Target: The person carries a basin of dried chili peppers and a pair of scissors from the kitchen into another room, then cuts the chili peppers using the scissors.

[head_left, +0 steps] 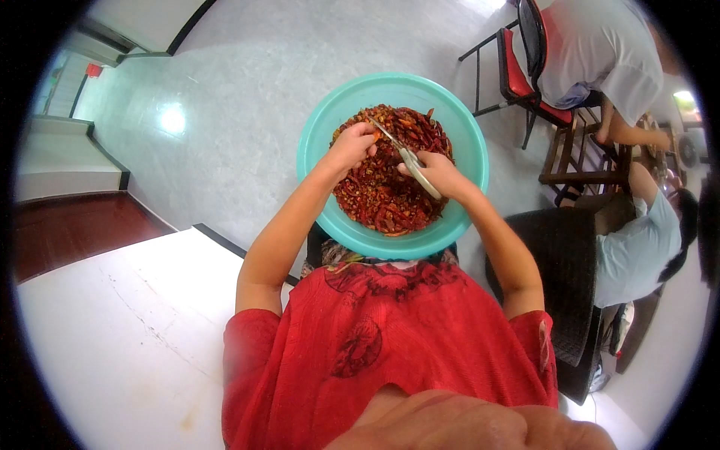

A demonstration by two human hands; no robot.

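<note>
A wide turquoise basin (469,135) rests at my lap, holding a heap of dried red chilies (390,210), some whole and some in small cut pieces. My right hand (439,174) is closed round the pale handles of a pair of scissors (410,159), whose blades point up and left over the heap. Just left of the blade tips, my left hand (352,146) pinches an orange-red dried chili (376,136). Most of that chili is hidden by the fingers. Both hands are above the chilies, inside the basin's rim.
A white surface (135,337) lies at my left. To the right stand a red folding chair (517,71) and a dark woven chair (547,277). Two people in light shirts, one at the upper right (592,45), sit near a wooden table (585,161). Grey floor (225,90) stretches ahead.
</note>
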